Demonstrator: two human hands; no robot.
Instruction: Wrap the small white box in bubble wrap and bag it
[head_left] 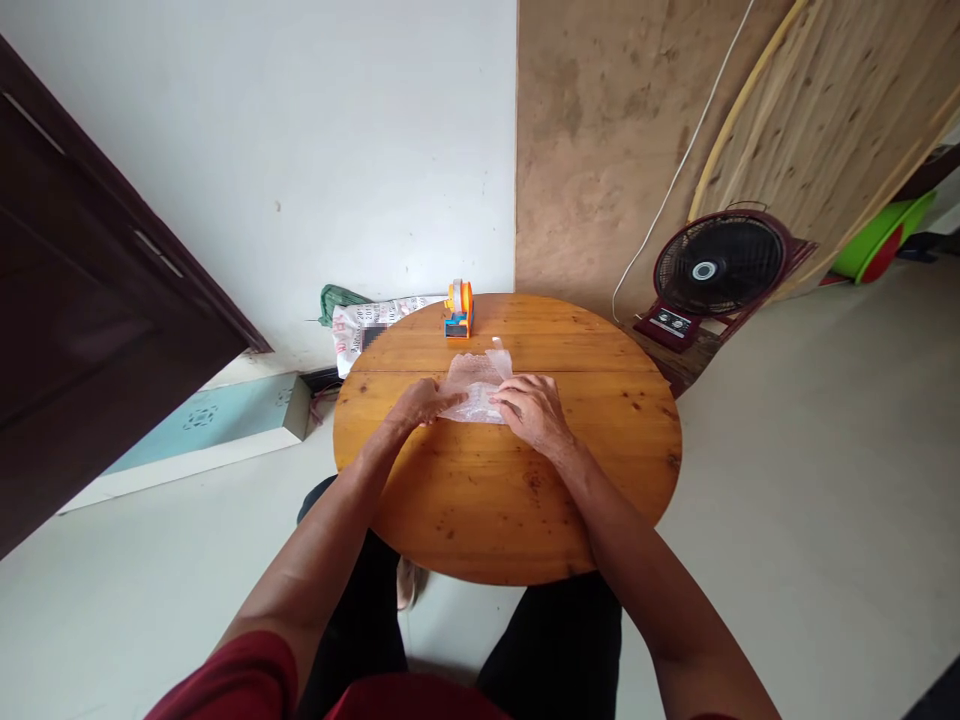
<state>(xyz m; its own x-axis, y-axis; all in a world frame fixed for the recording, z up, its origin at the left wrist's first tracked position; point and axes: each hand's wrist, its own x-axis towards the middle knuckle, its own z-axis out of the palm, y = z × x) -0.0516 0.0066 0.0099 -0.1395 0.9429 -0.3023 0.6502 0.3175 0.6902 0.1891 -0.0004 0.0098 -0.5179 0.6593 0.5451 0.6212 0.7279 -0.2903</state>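
Observation:
Clear bubble wrap (477,378) lies on the round wooden table, partly folded over at its near side. My left hand (421,402) grips its left edge, the thumb on top and the fingers at the side. At the right edge, my right hand (534,408) has its fingers bent and pressed together on the plastic. Whether anything lies inside the wrap is too unclear to tell.
An orange and blue tape dispenser (460,312) stands near the far edge of the table (517,500). A dark red fan (716,270) is beyond the table at the right. Printed sacks (350,335) and a pale blue box (210,420) are at the left.

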